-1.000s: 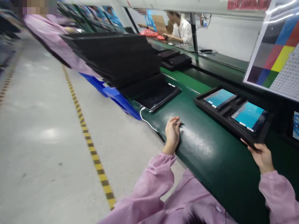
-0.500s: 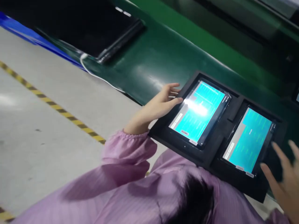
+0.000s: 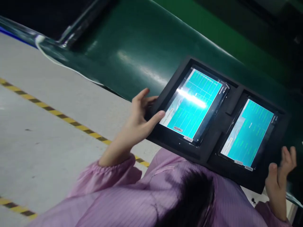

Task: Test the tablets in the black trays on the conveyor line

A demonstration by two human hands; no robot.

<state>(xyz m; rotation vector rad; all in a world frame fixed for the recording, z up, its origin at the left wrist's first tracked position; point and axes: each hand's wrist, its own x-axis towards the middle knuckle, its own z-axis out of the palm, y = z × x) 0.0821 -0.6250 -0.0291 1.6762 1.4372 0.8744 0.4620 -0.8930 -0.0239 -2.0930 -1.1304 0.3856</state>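
Note:
A black tray [image 3: 213,148] holds two tablets with lit cyan screens, one on the left [image 3: 193,105] and one on the right [image 3: 249,132]. The tray is tilted and juts over the front edge of the green conveyor belt [image 3: 132,53]. My left hand [image 3: 139,118] grips the tray's left edge, thumb on top beside the left tablet. My right hand [image 3: 279,176] holds the tray's right corner, with the thumb on the rim and the fingers spread behind it. Pink sleeves cover both arms.
A white cable [image 3: 54,60] trails over the belt's front edge at upper left, near a dark flat device [image 3: 71,22]. Grey floor with a yellow-and-black striped line [image 3: 61,116] lies to the left. Dark hair [image 3: 191,201] fills the lower middle.
The view swung down from the line onto the tray. My left hand left the belt and took the tray's left edge. The tray came off the belt toward me, and my right hand closed on its corner.

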